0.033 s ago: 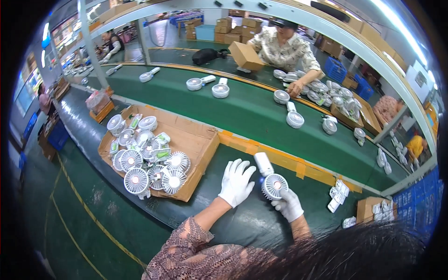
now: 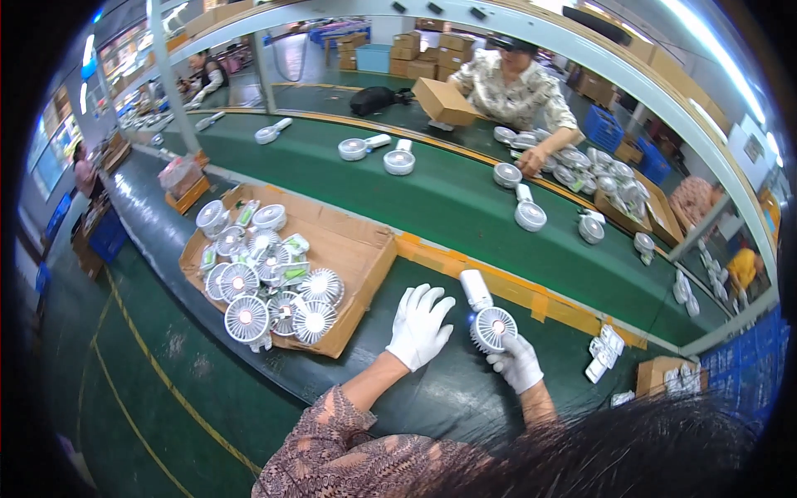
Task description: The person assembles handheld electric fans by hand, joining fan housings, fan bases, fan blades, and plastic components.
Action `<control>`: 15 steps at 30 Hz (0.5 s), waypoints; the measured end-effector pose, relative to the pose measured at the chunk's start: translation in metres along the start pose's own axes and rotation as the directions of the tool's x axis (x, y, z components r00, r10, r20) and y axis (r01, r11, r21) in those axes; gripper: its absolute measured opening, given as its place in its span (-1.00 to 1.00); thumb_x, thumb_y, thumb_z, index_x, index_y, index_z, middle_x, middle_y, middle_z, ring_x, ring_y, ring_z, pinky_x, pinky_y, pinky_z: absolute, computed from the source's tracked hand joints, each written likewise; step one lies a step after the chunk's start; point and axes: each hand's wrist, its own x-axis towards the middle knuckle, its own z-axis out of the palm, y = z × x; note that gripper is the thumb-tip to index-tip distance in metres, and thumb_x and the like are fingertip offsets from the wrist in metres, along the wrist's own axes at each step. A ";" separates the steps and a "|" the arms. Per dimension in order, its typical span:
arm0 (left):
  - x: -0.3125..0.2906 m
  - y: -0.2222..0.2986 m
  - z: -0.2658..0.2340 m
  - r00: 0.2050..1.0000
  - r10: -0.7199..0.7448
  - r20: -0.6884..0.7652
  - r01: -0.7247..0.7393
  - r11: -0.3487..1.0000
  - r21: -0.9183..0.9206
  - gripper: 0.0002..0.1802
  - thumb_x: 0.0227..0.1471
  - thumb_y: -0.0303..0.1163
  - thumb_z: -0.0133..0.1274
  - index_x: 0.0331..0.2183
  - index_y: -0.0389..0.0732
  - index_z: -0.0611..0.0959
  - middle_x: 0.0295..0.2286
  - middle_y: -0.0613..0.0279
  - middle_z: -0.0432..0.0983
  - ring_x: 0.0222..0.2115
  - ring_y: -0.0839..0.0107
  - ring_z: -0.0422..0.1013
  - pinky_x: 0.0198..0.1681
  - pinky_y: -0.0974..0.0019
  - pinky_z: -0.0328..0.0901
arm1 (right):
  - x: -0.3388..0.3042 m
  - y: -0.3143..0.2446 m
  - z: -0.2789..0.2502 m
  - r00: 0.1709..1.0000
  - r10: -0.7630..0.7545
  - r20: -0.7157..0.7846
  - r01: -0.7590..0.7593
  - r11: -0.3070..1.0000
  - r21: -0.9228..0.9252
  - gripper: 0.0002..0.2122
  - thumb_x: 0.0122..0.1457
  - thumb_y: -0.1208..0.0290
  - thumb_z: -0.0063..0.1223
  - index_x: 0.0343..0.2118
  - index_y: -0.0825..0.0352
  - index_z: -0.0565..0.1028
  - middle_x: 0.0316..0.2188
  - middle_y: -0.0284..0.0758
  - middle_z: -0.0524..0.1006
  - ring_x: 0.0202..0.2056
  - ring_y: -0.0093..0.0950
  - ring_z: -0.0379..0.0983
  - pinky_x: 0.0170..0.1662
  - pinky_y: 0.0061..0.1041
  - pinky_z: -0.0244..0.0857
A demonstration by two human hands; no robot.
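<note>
My right hand point(image 2: 519, 366), in a white glove, grips a white handheld fan point(image 2: 496, 329) by the lower right rim of its round head. The fan's handle point(image 2: 476, 290) points away from me, and a small blue light glows at the left of the head. Beside it, my white-gloved left hand point(image 2: 421, 327) is open, palm down over the dark green bench point(image 2: 415, 407), fingers stretched out and holding nothing. To its left stands a shallow cardboard tray point(image 2: 365, 274) with several white fans point(image 2: 246, 319) piled in its left part.
Beyond an orange-taped edge point(image 2: 498, 286), a green conveyor belt point(image 2: 432, 199) carries several spaced fans. Across it, a co-worker's hand point(image 2: 533, 161) reaches to a fan near a heaped pile. White parts point(image 2: 604, 353) and a small carton point(image 2: 656, 375) lie at right. A metal frame spans overhead.
The surroundings sit slightly further right in the picture. Both my hands keep the same pose, with the fan still in the right one.
</note>
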 end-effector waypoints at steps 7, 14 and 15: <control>0.007 -0.006 -0.051 0.999 0.008 0.042 -0.003 0.994 -0.113 -0.56 -0.24 -0.33 0.13 -0.21 -0.17 0.46 -0.17 0.10 0.32 -0.08 0.13 0.21 0.02 0.14 0.09 | 0.147 -0.021 0.029 0.939 -0.238 0.250 0.233 0.971 0.047 -0.65 0.10 0.40 -0.04 -0.06 0.37 0.26 -0.23 -0.33 0.39 -0.30 -0.49 0.35 -0.28 -0.47 0.28; 0.032 -0.055 -0.091 0.983 0.093 0.158 -0.119 0.979 0.163 -0.62 -0.24 -0.27 0.11 -0.28 -0.15 0.49 -0.27 0.16 0.38 -0.18 0.17 0.29 -0.08 0.17 0.15 | 0.170 -0.013 0.027 0.958 -0.228 0.171 0.269 0.923 -0.275 -0.42 0.07 0.38 0.02 0.11 0.51 0.09 0.07 -0.13 0.22 -0.13 -0.43 0.33 -0.10 -0.51 0.26; 0.038 -0.069 -0.103 0.971 -0.018 0.237 -0.052 0.957 0.286 -0.66 -0.24 -0.27 0.09 -0.31 -0.15 0.51 -0.29 0.15 0.40 -0.21 0.17 0.32 -0.12 0.15 0.17 | 0.157 -0.012 0.027 0.962 -0.239 0.136 0.271 0.902 -0.336 -0.49 0.07 0.40 0.00 0.06 0.52 0.19 -0.02 -0.17 0.33 -0.24 -0.49 0.37 -0.15 -0.56 0.27</control>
